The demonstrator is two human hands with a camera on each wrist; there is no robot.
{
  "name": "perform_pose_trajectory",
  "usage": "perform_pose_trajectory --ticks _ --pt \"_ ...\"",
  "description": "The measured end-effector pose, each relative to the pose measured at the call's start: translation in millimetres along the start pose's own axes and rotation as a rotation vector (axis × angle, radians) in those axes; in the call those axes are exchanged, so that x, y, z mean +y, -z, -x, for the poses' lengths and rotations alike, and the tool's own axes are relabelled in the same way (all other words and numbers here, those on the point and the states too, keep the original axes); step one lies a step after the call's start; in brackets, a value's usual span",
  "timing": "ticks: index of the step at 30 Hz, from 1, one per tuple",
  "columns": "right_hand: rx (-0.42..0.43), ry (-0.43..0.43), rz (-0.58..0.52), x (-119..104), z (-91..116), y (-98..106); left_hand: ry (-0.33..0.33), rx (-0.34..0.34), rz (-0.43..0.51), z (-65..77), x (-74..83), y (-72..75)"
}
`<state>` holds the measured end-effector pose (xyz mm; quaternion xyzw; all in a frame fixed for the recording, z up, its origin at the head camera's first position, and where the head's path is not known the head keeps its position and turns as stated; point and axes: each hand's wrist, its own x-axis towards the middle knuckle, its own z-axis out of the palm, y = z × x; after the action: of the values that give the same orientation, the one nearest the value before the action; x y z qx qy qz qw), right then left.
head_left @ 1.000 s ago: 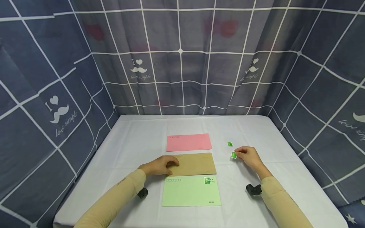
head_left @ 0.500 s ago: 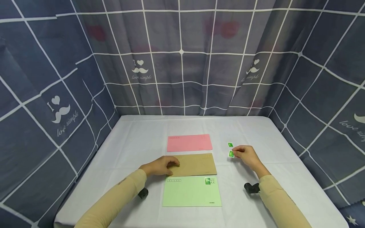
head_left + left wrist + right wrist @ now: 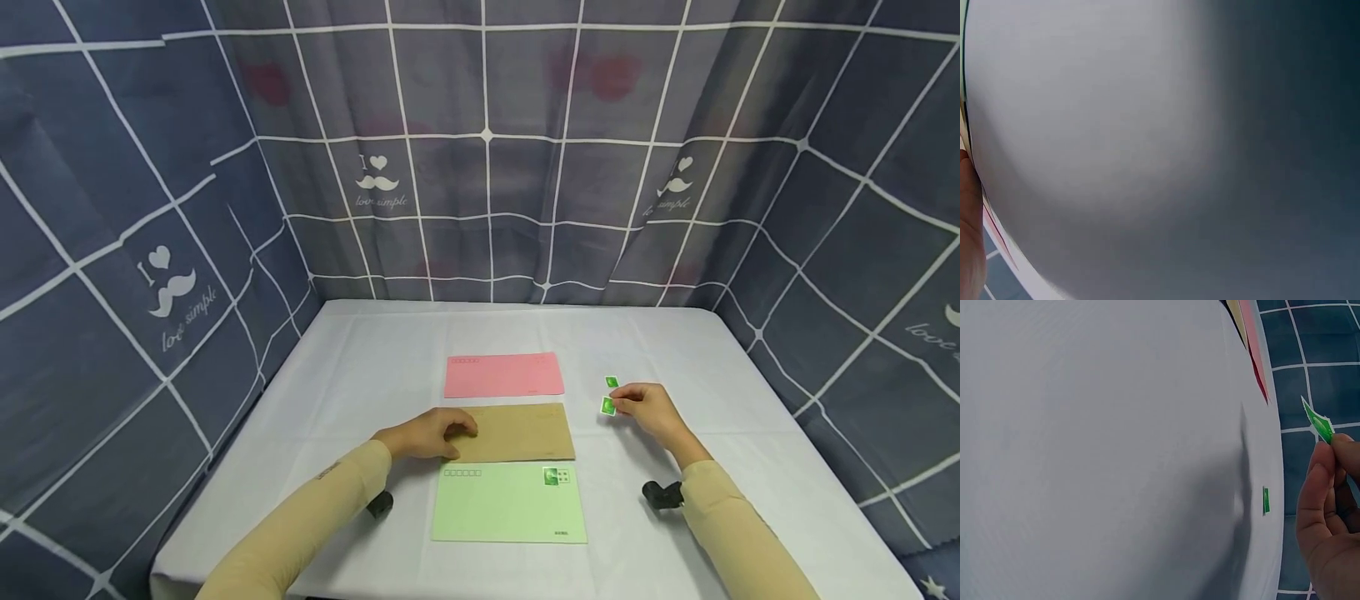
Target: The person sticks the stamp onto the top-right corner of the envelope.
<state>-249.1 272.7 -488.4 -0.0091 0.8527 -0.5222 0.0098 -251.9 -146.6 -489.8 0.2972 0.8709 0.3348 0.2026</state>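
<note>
My left hand (image 3: 426, 433) rests on the left end of a brown envelope (image 3: 517, 432), fingers bent and thumb spread apart from them. Only a strip of that hand (image 3: 969, 231) shows in the left wrist view. To the right, my right hand (image 3: 651, 408) pinches a small green stamp (image 3: 607, 407) with a white border between thumb and fingertip. Seen in the right wrist view, this stamp (image 3: 1318, 422) is slightly curled and held up off the table. A second green stamp (image 3: 612, 382) lies on the cloth just beyond the fingertips.
Nearest me lies a light green envelope (image 3: 502, 512) bearing a green stamp (image 3: 551, 476) at its upper right. A pink envelope (image 3: 504, 377) lies beyond the brown one. White cloth covers the table (image 3: 360, 342); dark checked curtains (image 3: 517, 183) stand around its back and sides.
My right hand has shifted slightly left with the pinched stamp, toward the envelopes. The left hand stays on the brown envelope. The head view has swung a little.
</note>
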Motion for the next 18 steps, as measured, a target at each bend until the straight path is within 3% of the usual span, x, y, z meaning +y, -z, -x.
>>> perform_pose_trajectory --ticks 18 --pt "-0.009 0.013 0.001 -4.2 -5.5 -6.4 0.024 -0.009 -0.004 0.2 4.9 1.7"
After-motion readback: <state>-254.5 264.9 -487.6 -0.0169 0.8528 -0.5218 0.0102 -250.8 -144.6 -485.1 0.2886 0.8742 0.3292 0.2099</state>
